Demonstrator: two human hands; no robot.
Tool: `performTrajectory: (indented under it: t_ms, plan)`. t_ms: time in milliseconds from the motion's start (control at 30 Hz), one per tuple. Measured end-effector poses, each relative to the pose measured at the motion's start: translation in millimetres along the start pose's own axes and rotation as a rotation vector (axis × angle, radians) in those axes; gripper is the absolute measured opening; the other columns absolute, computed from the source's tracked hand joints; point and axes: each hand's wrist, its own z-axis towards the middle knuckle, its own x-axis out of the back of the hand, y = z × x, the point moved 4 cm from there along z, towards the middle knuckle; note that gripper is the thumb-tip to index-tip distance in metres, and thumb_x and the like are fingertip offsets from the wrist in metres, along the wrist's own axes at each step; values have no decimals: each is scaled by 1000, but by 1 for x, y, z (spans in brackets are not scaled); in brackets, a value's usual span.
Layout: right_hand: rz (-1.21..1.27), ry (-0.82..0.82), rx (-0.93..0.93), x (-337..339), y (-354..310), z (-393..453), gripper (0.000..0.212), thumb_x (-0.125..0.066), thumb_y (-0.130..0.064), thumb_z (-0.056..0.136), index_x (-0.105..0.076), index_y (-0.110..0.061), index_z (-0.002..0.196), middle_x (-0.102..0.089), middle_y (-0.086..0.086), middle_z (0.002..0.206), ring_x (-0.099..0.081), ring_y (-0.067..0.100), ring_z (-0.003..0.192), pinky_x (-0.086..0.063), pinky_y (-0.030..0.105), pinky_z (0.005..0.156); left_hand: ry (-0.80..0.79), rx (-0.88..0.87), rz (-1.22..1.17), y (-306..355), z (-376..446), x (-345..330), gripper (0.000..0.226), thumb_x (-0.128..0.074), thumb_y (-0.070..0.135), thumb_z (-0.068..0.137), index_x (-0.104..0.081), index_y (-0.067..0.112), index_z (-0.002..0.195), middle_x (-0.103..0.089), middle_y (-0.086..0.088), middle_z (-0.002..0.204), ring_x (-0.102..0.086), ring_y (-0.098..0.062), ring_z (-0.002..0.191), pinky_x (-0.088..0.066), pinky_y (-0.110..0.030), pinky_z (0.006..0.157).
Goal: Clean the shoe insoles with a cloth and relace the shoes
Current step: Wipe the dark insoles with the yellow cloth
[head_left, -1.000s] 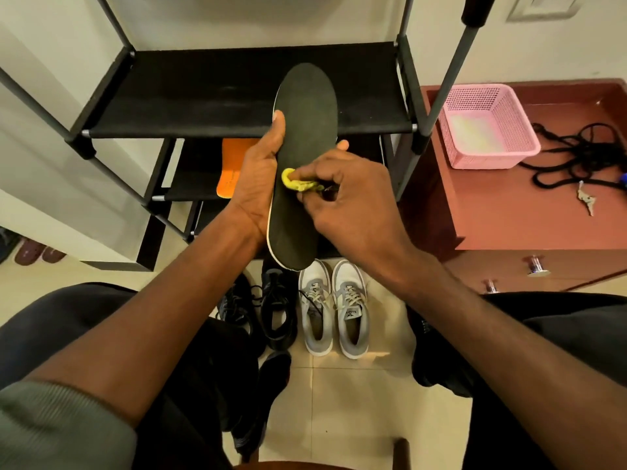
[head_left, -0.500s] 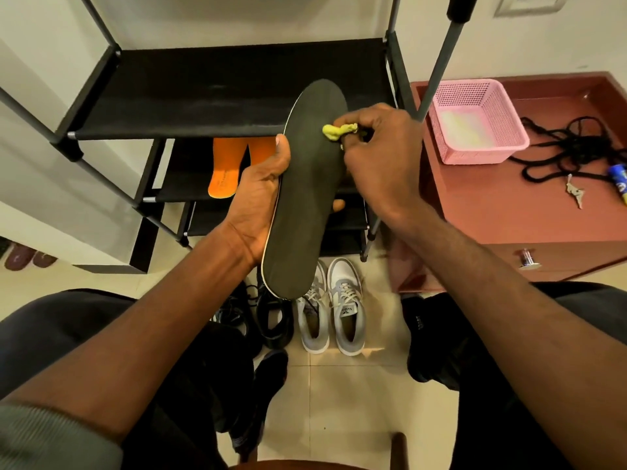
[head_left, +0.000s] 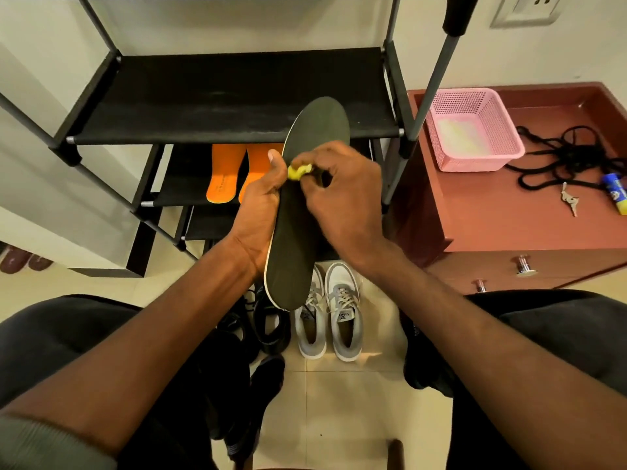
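My left hand [head_left: 259, 212] grips a long dark insole [head_left: 305, 215] by its left edge, holding it upright in front of me. A small yellow cloth [head_left: 299, 172] is pinched in my right hand [head_left: 342, 198] and pressed on the insole's middle, close to my left thumb. Two orange insoles [head_left: 225, 174] lie on a lower rack shelf behind my hands. On the floor below stand a grey and white pair of shoes [head_left: 327, 313] and a black pair [head_left: 264, 320]. Black laces [head_left: 556, 157] lie in a heap on the red cabinet.
A black shoe rack [head_left: 217, 103] with grey poles stands straight ahead. The red cabinet [head_left: 502, 218] at the right bears a pink basket [head_left: 475, 130], keys [head_left: 570, 198] and a blue and yellow tube [head_left: 615, 195]. My knees frame the tiled floor.
My right hand has slid the yellow cloth down from the insole's upper part to its middle, after an upward stroke. The left hand keeps its hold.
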Motion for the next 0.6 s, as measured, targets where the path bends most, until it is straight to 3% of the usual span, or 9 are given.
performTrajectory:
  t_ms: [100, 233, 300, 400, 467, 533, 600]
  plan:
    - [-44, 79, -16, 8, 17, 28, 22, -78, -6, 83, -82, -17, 101, -76, -3, 101, -69, 6, 91, -57, 22, 85, -46, 30, 94, -6, -4, -4, 51, -29, 49, 111, -66, 16, 119, -78, -8, 97, -77, -20, 82, -64, -36, 64]
    - [-83, 87, -141, 20, 49, 64, 30, -68, -7, 82, -84, -25, 101, -77, -7, 100, -70, 7, 93, -55, 21, 90, -60, 83, 159, -16, 4, 5, 65, -36, 59, 107, -65, 9, 135, -67, -25, 130, -62, -45, 125, -61, -48, 81]
    - [-70, 52, -163, 22, 50, 68, 28, -69, -8, 86, -83, -24, 104, -76, -7, 103, -69, 5, 96, -55, 22, 93, -72, 108, 146, -15, 7, 13, 66, -36, 58, 107, -59, 7, 141, -63, -28, 135, -57, -46, 131, -59, -50, 87]
    - [-120, 19, -104, 24, 40, 67, 26, -70, -7, 90, -82, -21, 109, -75, -7, 108, -67, 3, 98, -51, 13, 93, -41, 68, 137, -8, 6, 11, 57, -33, 52, 110, -66, 11, 131, -68, -25, 129, -66, -41, 120, -57, -55, 89]
    - [-112, 4, -118, 26, 37, 61, 26, -69, -5, 90, -82, -21, 106, -74, -6, 106, -67, 5, 92, -51, 8, 83, 40, 12, 86, -3, 3, 11, 54, -34, 48, 111, -75, 14, 117, -74, -19, 120, -74, -34, 106, -59, -57, 86]
    - [-128, -51, -148, 21, 34, 47, 29, -67, -3, 86, -83, -23, 101, -75, -4, 101, -69, 11, 85, -58, 22, 77, 115, -54, 38, 2, 2, 12, 49, -37, 46, 111, -70, 10, 121, -76, -16, 115, -76, -32, 98, -64, -52, 80]
    - [-166, -171, -138, 12, 24, 23, 32, -68, -3, 80, -83, -23, 99, -76, -1, 98, -70, 18, 87, -59, 37, 81, 220, -97, 17, 4, 2, 18, 42, -38, 39, 112, -66, 9, 117, -80, -9, 96, -78, -24, 82, -64, -37, 64]
